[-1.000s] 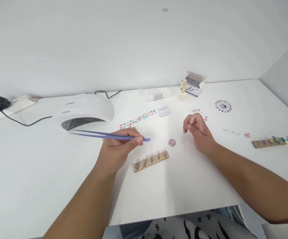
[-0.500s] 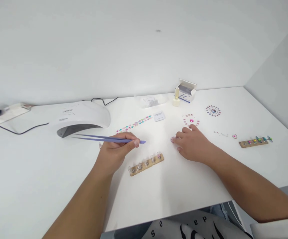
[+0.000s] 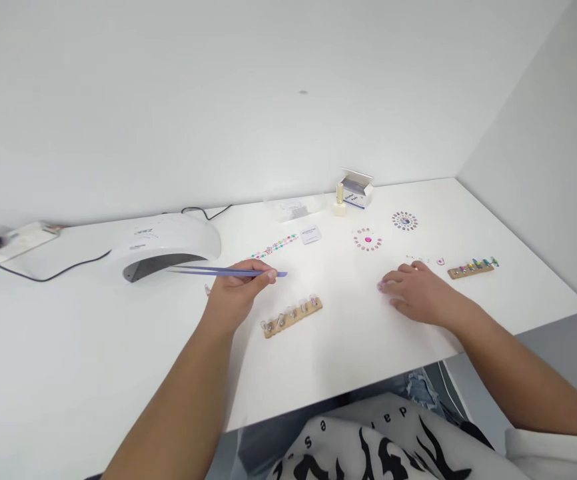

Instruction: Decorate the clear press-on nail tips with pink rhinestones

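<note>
Tweezers (image 3: 226, 271): in your left hand (image 3: 233, 291), over the surface (image 3: 353, 347), long axis nearly level crosswise, tips pointing left toward the arched device (image 3: 181, 237).
Left grip: pinching near the blunt end.
Right hand (image 3: 416, 291): fingertips down on a small piece (image 3: 381, 287); whether pinching, you cannot tell.
Change: your right hand and piece have shifted rightward, past the pink-gem ring (image 3: 368, 239).

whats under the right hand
Part of a small pinkish piece pokes out from under the right hand, against the white table; the rest and anything beneath the palm are covered.
</note>
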Demonstrator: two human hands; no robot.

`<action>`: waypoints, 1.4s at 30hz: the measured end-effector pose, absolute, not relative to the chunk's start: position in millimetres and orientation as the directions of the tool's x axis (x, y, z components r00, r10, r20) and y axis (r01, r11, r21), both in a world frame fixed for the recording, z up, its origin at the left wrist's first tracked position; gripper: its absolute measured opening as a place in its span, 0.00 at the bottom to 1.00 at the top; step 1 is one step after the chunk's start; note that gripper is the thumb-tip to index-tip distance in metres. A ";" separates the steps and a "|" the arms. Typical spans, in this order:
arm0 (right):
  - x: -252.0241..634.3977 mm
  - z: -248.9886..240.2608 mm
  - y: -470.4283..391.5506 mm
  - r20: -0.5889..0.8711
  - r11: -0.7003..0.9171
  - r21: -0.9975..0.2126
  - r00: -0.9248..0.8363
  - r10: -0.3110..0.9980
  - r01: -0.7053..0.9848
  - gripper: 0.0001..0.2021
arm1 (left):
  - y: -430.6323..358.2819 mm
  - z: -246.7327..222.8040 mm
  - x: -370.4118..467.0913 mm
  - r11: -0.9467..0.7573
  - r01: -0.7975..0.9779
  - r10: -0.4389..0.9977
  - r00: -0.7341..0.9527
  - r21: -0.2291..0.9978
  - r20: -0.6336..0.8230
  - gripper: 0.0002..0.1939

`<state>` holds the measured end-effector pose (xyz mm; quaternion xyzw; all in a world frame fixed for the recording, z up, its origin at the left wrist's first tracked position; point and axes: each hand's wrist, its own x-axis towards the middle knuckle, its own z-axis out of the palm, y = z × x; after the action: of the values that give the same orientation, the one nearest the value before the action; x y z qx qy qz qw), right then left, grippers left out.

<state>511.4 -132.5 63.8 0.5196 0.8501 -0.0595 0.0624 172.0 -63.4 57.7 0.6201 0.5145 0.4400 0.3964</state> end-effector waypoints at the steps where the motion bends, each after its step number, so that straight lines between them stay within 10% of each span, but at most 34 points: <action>1: 523.9 61.2 -135.0 -0.158 0.415 -0.015 -0.412 0.898 0.910 0.19 | -63.2 57.0 171.4 -0.162 0.282 0.986 0.088 0.946 0.143 0.08; 23: 587.8 23.1 -86.7 0.003 0.020 0.089 -0.020 1.000 0.996 0.28 | -58.1 55.2 173.0 -0.135 0.240 0.991 0.039 0.961 0.129 0.08; 34: 499.3 27.9 -99.8 -0.138 0.257 -0.021 -0.258 0.956 0.966 0.28 | -58.4 57.2 173.4 -0.141 0.249 0.990 0.036 0.958 0.137 0.08; 42: 523.7 29.3 -172.4 0.055 0.530 -0.246 -0.534 0.844 0.812 0.20 | -60.2 58.9 174.9 -0.167 0.225 0.986 0.051 0.960 0.160 0.07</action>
<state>523.7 -172.4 29.3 0.4754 0.8706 -0.0953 -0.0837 174.9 -60.2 58.9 0.6018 0.5029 0.4707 0.4042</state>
